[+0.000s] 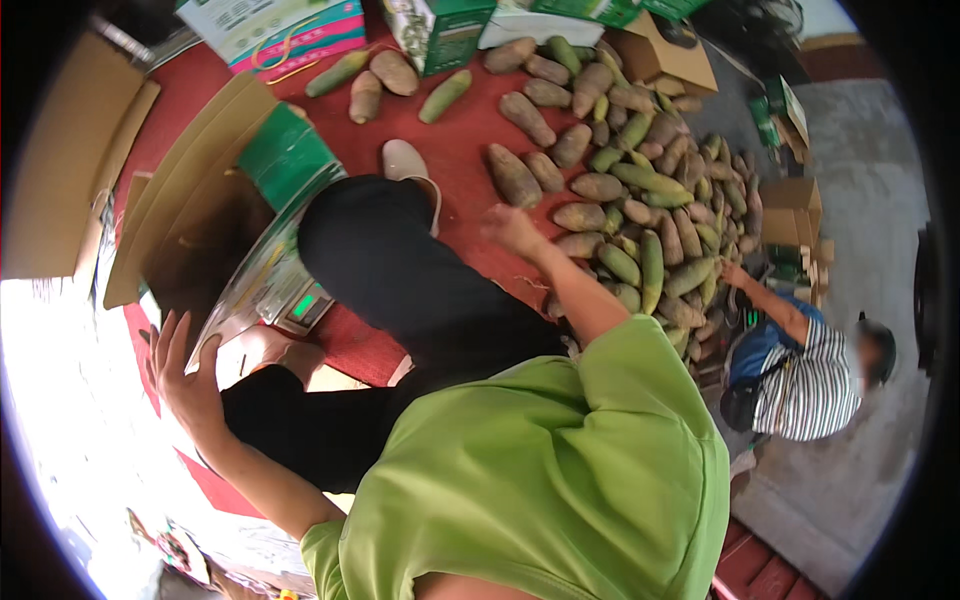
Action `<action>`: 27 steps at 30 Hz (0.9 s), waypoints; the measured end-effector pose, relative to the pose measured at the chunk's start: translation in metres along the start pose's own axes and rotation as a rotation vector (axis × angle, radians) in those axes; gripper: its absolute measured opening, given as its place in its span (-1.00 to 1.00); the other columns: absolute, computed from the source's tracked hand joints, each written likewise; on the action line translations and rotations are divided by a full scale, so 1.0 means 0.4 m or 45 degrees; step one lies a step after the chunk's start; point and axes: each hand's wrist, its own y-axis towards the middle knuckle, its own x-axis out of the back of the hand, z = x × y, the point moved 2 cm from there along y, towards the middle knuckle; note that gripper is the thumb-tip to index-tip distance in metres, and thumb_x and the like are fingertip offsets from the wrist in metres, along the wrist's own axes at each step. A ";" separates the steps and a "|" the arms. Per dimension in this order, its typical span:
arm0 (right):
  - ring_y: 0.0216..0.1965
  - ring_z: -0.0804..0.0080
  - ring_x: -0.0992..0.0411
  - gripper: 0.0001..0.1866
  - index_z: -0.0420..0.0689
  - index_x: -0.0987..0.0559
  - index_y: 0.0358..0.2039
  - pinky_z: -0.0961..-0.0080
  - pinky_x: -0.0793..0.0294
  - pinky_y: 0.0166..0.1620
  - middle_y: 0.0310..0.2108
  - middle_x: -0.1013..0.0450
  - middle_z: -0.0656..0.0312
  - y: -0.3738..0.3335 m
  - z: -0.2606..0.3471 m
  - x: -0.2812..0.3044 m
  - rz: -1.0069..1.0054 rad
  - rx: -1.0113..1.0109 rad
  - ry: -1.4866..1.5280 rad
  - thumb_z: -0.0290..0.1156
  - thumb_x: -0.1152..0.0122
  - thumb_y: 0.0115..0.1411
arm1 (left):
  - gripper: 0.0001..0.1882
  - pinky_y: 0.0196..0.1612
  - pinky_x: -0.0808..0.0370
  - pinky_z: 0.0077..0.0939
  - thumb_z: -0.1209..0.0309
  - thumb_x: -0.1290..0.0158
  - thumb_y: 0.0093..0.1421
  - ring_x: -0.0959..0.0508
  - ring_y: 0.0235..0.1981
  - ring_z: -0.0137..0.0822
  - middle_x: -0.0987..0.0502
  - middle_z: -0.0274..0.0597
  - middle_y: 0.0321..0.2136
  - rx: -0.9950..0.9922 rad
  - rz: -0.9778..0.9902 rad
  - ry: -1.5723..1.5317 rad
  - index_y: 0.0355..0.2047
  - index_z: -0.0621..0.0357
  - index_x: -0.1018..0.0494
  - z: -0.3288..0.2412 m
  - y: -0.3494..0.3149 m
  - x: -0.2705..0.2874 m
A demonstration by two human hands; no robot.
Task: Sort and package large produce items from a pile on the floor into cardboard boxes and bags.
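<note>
My left hand (188, 385) has its fingers spread and holds nothing. It is beside the near edge of an open cardboard box (190, 200) with a green printed panel, and I cannot tell if it touches it. Smeared by motion, my right hand (512, 230) is above the red floor covering, close to the left side of a big heap of thick, long cucumber-like vegetables (650, 180), some brown-skinned, some green. Its fingers are too blurred to read. A scale with a lit green display (305, 305) stands against the box, by my leg.
Loose vegetables (365, 97) lie beyond my shoe (405, 160). Printed cartons (440, 30) line the far side. Another person in a striped shirt (805, 385) crouches at the right, one hand at the heap. More cardboard boxes (790, 212) stand behind the heap, on grey floor.
</note>
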 end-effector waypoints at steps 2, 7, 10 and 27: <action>-0.21 0.25 -0.51 -0.68 -0.14 -0.58 -0.24 0.35 -0.46 -0.16 -0.24 -0.52 0.04 -0.036 -0.080 -0.088 0.266 -0.061 -0.418 -0.26 -0.24 0.00 | -0.60 0.22 -0.15 -0.17 0.42 -0.20 -0.05 -0.34 0.13 -0.10 -0.50 -0.20 -0.05 -0.087 -0.065 0.095 -0.12 0.09 -0.52 -0.008 0.001 -0.004; -0.17 0.12 -0.48 -0.63 -0.07 -0.59 -0.31 0.30 -0.44 -0.11 -0.25 -0.53 0.08 -0.119 -0.073 -0.134 0.591 -0.278 -0.480 -0.10 -0.19 -0.07 | -0.70 0.20 -0.11 -0.09 0.39 -0.08 0.09 -0.44 0.06 -0.21 -0.55 -0.30 -0.11 -0.126 -0.107 0.090 -0.12 0.03 -0.54 0.039 0.009 -0.029; -0.16 0.09 -0.48 -0.64 -0.09 -0.59 -0.30 0.27 -0.44 -0.09 -0.26 -0.53 0.07 -0.101 -0.193 -0.147 0.453 -0.196 -0.470 -0.12 -0.16 -0.04 | -0.71 0.17 -0.17 -0.12 0.30 -0.07 0.14 -0.44 0.04 -0.15 -0.56 -0.26 -0.14 -0.220 -0.184 0.127 -0.13 0.08 -0.53 0.056 0.007 -0.024; 0.07 0.08 -0.31 -0.57 0.00 -0.51 -0.09 0.13 -0.33 0.06 -0.01 -0.38 0.09 -0.246 -0.356 0.064 0.061 -0.738 -0.849 -0.14 -0.16 0.02 | -0.76 0.03 -0.37 -0.28 0.35 0.01 0.24 -0.50 -0.07 -0.21 -0.59 -0.18 -0.21 -0.299 -0.259 0.177 -0.15 0.14 -0.55 0.044 0.030 -0.025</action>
